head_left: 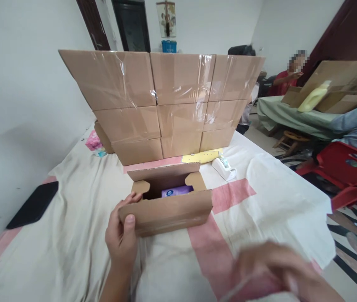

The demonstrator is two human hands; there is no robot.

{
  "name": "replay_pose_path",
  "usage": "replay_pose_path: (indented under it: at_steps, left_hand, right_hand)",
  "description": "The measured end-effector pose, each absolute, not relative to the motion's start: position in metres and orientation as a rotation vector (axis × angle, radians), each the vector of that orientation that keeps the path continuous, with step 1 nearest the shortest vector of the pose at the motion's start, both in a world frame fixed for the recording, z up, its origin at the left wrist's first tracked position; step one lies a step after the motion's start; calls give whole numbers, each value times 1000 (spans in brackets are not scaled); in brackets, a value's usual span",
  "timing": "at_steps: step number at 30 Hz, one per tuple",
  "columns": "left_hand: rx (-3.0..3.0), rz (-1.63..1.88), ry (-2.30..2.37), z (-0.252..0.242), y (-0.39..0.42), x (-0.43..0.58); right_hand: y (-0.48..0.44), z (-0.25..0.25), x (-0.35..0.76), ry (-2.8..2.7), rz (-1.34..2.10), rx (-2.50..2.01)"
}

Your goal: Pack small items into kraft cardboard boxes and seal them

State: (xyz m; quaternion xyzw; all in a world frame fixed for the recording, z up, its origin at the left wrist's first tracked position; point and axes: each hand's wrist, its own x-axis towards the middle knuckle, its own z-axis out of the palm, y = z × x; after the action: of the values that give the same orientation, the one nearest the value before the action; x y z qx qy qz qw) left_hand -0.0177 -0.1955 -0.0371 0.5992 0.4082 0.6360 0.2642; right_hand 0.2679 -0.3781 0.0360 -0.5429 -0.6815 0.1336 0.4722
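An open cardboard box (169,214) sits on the bed-like covered surface, its long flaps standing up and outward. Inside lies a purple packet (178,191) with a dark blue label, partly hidden by the front flap. My left hand (123,230) grips the box's left front corner, thumb on the outside of the front flap and fingers over the left end. At the lower right, my right hand (273,268) is smeared by motion. Its fingers look curled around something pinkish with a pale streak, too blurred to name. This hand is apart from the box.
Taped cardboard boxes (181,117) form a wall behind the open box. A white tape dispenser (224,168) stands to the right. On the left are a black flat object (33,205) and a pink packet (93,141). A person in red (284,82) and a red chair (348,167) are farther right.
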Motion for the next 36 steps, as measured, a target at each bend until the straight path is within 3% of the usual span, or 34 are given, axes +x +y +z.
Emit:
replay_pose_path:
  at_steps: [4,8,14,19,25,30,36]
  left_hand:
    - [1477,1596,1076,-30,-195,-15]
    - [1503,1551,1077,-23,-191,-18]
    - [2148,1384,1156,-9,-187,-29]
    - [2791,1080,1069,9,-192,-14]
    - [2974,831,1231,20,-201,8]
    - [2999,760,1332,24,-206,12]
    - [2983,784,1348,21,-208,10]
  right_hand:
    - [-288,38,273,-1347,429,-1283]
    - [-223,37,259,-1441,517,-1168]
    - [-234,34,249,-1835,122,-1243]
    - [-249,26,253,-1837,148,-1251]
    - [-232,0,334,-1157,56,-1522]
    - [-203,-14,408,-817,536,-1830]
    - [-180,-16,423,-715,763,-1944]
